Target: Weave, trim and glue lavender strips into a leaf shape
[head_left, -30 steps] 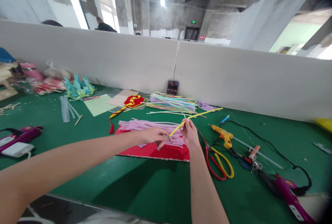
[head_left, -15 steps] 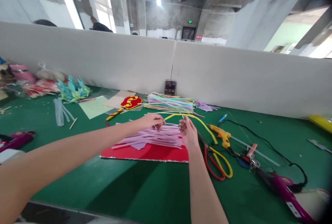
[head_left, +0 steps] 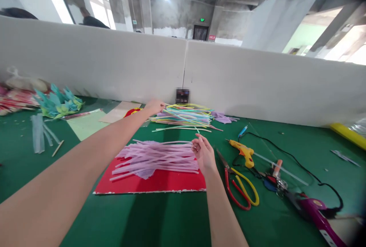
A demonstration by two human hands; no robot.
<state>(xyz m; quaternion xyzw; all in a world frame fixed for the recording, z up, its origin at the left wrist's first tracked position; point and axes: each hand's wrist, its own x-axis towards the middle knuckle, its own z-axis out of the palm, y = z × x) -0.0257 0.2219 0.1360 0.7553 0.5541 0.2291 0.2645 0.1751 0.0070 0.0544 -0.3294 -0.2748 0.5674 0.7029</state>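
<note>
My left hand (head_left: 154,106) reaches far across the green table to the left end of a multicoloured heap of pipe cleaners (head_left: 185,115). Its fingers are curled on the end of a yellow pipe cleaner (head_left: 190,106) that lies over the heap. My right hand (head_left: 201,153) hovers at the right end of a bundle of lilac pipe cleaners (head_left: 156,156), fingers loosely apart and holding nothing. The lilac bundle lies on a red board (head_left: 160,181).
To the right of my right hand lie scissors with red and yellow handles (head_left: 243,190), a yellow glue gun (head_left: 243,149) with a black cord, and a purple glue gun (head_left: 317,210). Teal paper shapes (head_left: 58,102), clear sticks (head_left: 37,137) and a pale green sheet (head_left: 85,123) lie left. A white partition (head_left: 228,79) bounds the back.
Both hands held the yellow pipe cleaner over the lilac bundle. My left hand has carried it back to the multicoloured heap; my right hand has let go and stayed by the bundle.
</note>
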